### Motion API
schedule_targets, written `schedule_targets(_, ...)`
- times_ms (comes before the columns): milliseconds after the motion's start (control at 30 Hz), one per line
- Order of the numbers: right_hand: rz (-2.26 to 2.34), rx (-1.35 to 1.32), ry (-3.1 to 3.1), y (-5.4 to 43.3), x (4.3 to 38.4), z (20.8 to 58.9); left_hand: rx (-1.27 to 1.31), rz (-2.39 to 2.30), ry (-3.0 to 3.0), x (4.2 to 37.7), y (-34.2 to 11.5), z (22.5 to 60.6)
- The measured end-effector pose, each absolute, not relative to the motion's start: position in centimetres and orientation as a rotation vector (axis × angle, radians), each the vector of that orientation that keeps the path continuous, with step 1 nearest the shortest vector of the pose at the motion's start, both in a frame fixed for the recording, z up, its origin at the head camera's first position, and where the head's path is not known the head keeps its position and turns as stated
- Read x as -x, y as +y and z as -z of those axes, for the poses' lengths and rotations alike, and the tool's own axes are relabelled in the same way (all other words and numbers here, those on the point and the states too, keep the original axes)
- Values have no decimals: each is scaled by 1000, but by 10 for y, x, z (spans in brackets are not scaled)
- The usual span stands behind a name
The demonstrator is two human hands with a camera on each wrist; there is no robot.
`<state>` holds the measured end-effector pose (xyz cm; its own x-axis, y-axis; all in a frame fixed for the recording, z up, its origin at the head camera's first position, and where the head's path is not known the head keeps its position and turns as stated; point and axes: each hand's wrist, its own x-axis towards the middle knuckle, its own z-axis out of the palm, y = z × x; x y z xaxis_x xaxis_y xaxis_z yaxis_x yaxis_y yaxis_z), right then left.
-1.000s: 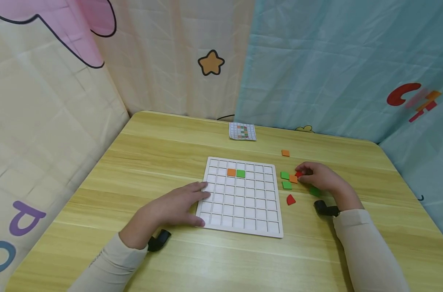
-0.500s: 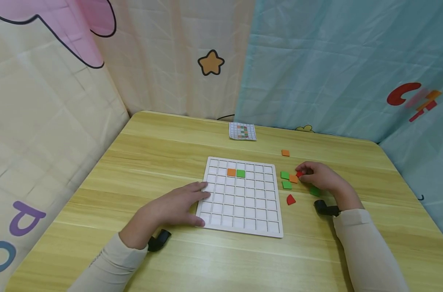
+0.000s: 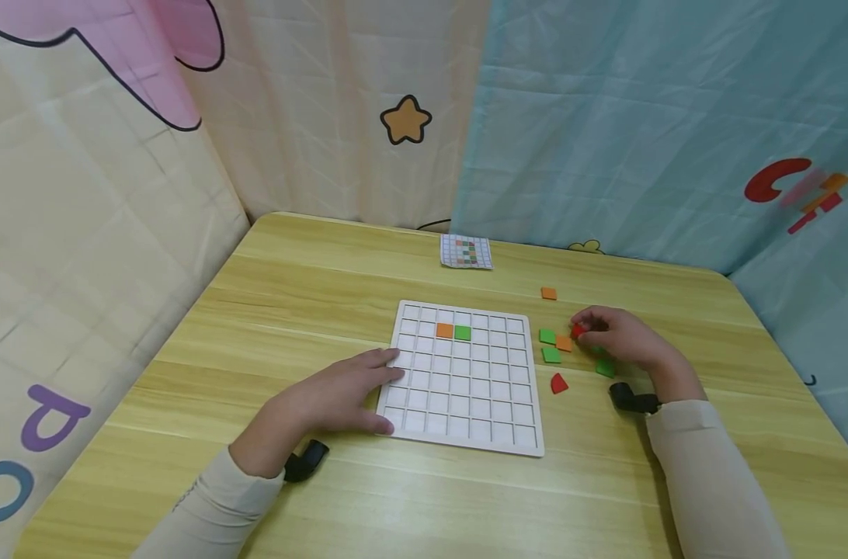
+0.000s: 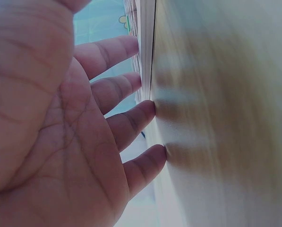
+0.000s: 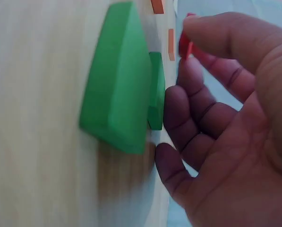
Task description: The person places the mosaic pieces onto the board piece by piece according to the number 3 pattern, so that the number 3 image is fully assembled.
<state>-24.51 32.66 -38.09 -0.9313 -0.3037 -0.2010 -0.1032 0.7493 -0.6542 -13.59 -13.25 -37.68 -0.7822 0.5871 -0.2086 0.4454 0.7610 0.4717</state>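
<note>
A white grid board (image 3: 459, 388) lies mid-table, with an orange square tile (image 3: 444, 331) and a green square tile (image 3: 462, 333) side by side in its upper cells. My left hand (image 3: 340, 392) rests at the board's left edge, fingers spread and fingertips touching the rim. To the right of the board, my right hand (image 3: 623, 339) pinches a small red piece (image 5: 184, 43) between thumb and fingers. Green tiles (image 5: 117, 80) lie on the table beside and under that hand; the hand partly hides them in the head view.
Between board and right hand lie two green tiles (image 3: 551, 355), an orange tile (image 3: 564, 343) and a red quarter-circle piece (image 3: 559, 383). Farther back is another orange tile (image 3: 549, 293). A printed pattern card (image 3: 466, 252) lies near the table's back edge, by the curtain (image 3: 592, 116).
My right hand has shifted slightly to the right with the red piece between its fingers, away from the orange tile. The left hand and the board stay put.
</note>
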Motion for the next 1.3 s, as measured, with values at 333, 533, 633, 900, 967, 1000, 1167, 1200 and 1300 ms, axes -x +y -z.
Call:
schedule_targets(333, 1013, 393, 2640, 321, 244, 374, -781, -571, 2613, 136, -132, 377)
schedule_targets(533, 1005, 437, 2649, 313, 242, 370, -796, -569, 2619, 136, -132, 378)
schedule_targets(633, 1002, 469, 2651, 310, 242, 370, -804, -564, 2620, 136, -132, 379)
schedule_targets(900, 983, 543, 2643, 295, 242, 369, -799, -562, 2622, 136, -132, 379)
schedule_targets(967, 977, 555, 2640, 291, 242, 368, -798, -561, 2622, 136, -132, 379)
schedule_targets(1000, 971, 561, 2638, 289, 242, 367, -798, -562, 2622, 136, -132, 379)
schedule_targets(1167, 945, 608, 2620, 278, 245, 365, -797, -567, 2622, 136, -132, 379)
schedule_targets(1200, 937, 618, 2618, 276, 246, 365, -797, -569, 2621, 136, -132, 379)
schedule_targets(1300, 915, 638, 2615, 270, 248, 364, -795, -574, 2621, 137, -133, 380)
